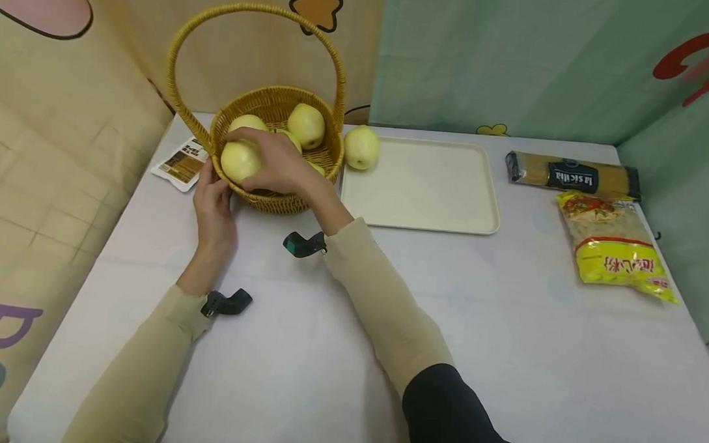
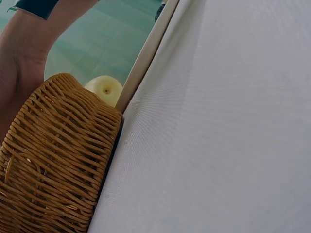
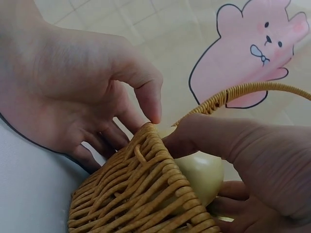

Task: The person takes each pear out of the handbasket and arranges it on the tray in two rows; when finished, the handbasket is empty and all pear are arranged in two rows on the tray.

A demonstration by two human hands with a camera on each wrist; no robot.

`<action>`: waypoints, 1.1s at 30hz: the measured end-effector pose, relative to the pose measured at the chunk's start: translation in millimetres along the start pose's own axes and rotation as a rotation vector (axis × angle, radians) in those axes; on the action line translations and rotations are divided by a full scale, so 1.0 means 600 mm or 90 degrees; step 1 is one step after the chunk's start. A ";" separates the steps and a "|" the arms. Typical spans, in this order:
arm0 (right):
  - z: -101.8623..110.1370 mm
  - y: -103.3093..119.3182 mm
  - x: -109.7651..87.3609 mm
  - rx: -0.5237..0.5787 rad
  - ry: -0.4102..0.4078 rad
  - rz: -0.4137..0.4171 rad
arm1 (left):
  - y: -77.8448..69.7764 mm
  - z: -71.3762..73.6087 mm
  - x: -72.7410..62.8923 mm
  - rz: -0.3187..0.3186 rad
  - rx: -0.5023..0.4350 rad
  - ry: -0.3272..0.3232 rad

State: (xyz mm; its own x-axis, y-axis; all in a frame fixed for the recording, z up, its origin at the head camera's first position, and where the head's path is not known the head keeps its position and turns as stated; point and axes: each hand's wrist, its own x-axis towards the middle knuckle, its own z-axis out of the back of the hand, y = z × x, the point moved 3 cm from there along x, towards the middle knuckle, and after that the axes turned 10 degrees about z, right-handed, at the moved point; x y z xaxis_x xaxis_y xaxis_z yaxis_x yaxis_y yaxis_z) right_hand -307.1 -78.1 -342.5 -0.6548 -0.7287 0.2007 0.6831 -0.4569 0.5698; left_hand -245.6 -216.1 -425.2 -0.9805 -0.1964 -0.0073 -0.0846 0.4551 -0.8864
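Observation:
A woven wicker basket [image 1: 273,202] with a tall arched handle stands at the back left of the table, several pale yellow-green apples [image 1: 306,126] inside. My right hand [image 1: 280,161] reaches in over the front rim and grips an apple [image 1: 240,162] at the basket's left side. In the right wrist view, its thumb lies along the held apple [image 3: 201,177], just inside the rim. My left hand [image 1: 214,213] holds the basket's left front side, thumb tip at the rim and fingers along the outer wall. The left wrist view shows mostly the basket's woven wall [image 2: 58,160].
Another apple [image 1: 361,147] sits on the left end of a cream rectangular tray [image 1: 420,185], right beside the basket. A small packet [image 1: 183,165] lies left of the basket. At the right are a pasta pack [image 1: 573,175] and a yellow food bag [image 1: 617,247].

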 end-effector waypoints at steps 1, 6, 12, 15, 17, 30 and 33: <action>0.002 0.000 -0.002 0.008 -0.007 -0.001 | 0.000 -0.001 0.000 0.002 -0.001 0.001; 0.014 0.002 -0.013 0.022 -0.032 -0.007 | 0.004 -0.007 0.001 0.007 -0.010 -0.005; 0.037 0.012 -0.037 0.063 -0.093 -0.021 | 0.010 -0.013 0.002 0.004 -0.016 -0.007; 0.053 0.014 -0.059 0.109 -0.135 -0.023 | 0.011 -0.017 0.004 -0.005 -0.015 0.001; 0.065 0.012 -0.077 0.136 -0.165 -0.024 | 0.010 -0.020 0.005 -0.012 -0.010 0.008; 0.134 -0.040 -0.209 0.143 -0.305 -0.032 | -0.003 -0.005 0.001 0.010 -0.035 0.007; 0.147 -0.061 -0.232 0.139 -0.329 -0.053 | -0.005 -0.006 -0.003 0.008 -0.031 0.008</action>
State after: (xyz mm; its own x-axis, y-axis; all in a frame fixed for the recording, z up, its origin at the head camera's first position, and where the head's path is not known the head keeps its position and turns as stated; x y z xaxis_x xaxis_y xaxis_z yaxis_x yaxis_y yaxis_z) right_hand -269.3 85.2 -321.1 -0.8141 -0.3252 0.4812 0.5760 -0.3453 0.7410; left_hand -244.4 -214.2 -420.8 -0.9837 -0.1794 -0.0129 -0.0798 0.4998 -0.8624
